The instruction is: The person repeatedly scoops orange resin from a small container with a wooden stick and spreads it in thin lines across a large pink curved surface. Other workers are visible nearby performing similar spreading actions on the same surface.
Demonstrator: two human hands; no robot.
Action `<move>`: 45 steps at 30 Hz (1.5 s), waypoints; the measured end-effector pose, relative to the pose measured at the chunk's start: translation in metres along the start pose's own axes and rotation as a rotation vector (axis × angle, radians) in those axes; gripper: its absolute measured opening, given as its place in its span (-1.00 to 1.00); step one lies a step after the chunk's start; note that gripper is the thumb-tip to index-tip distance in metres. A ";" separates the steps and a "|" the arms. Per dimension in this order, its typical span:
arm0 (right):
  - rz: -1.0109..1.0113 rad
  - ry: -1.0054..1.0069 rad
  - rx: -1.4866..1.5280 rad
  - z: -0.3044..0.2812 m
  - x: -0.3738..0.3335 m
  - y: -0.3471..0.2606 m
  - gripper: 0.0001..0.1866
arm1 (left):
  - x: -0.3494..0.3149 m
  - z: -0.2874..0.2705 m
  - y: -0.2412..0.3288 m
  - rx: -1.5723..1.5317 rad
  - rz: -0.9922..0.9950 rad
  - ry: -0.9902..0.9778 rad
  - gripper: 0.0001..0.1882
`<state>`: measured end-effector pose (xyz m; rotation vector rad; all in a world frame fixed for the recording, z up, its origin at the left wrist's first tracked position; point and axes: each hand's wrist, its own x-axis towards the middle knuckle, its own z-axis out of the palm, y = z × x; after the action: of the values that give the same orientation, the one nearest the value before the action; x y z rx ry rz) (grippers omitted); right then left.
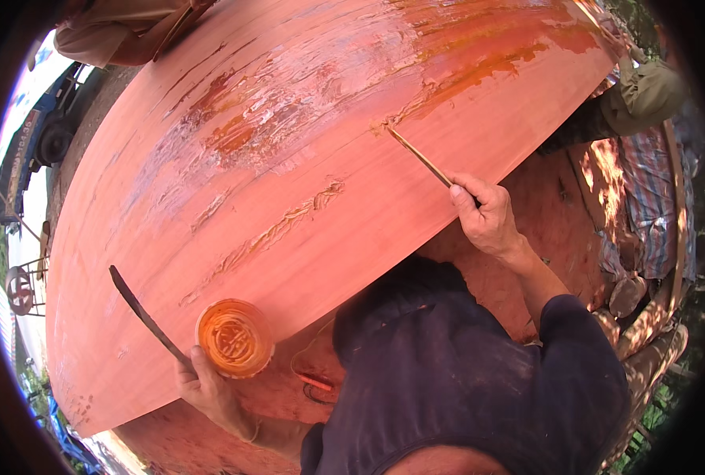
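A broad reddish wooden slab [352, 222] spreads in front of me, streaked with glossy orange-brown resin [479, 71] and pale smears. My right hand [487, 214] is closed round a thin wooden stick [420, 156]; its tip touches the slab at a wet streak. My left hand [212, 393] grips a dark, curved, narrow strip [142, 313] that points up and away over the slab. Beside the left fingers, at the slab's near edge, is a round tub [235, 338] of orange resin. Whether that hand also supports the tub cannot be told.
Another person's tan clothing [115, 32] shows at the far left, and a person in an olive cap [649, 95] is at the right. Logs [653, 356] and striped sheeting [645, 198] lie right. A small orange-handled object [317, 381] lies below the slab's edge. A truck [51, 142] stands left.
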<state>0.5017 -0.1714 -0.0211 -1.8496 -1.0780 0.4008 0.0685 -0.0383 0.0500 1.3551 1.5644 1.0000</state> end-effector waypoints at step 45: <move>-0.995 -0.575 -0.381 0.163 -0.015 -0.167 -0.76 | 0.021 -0.005 -0.007 0.163 0.078 -0.190 -0.78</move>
<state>0.3021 -0.0627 0.0321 -1.2630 -2.4188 0.1183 0.0595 -0.0180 0.0430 1.5857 1.4842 0.7778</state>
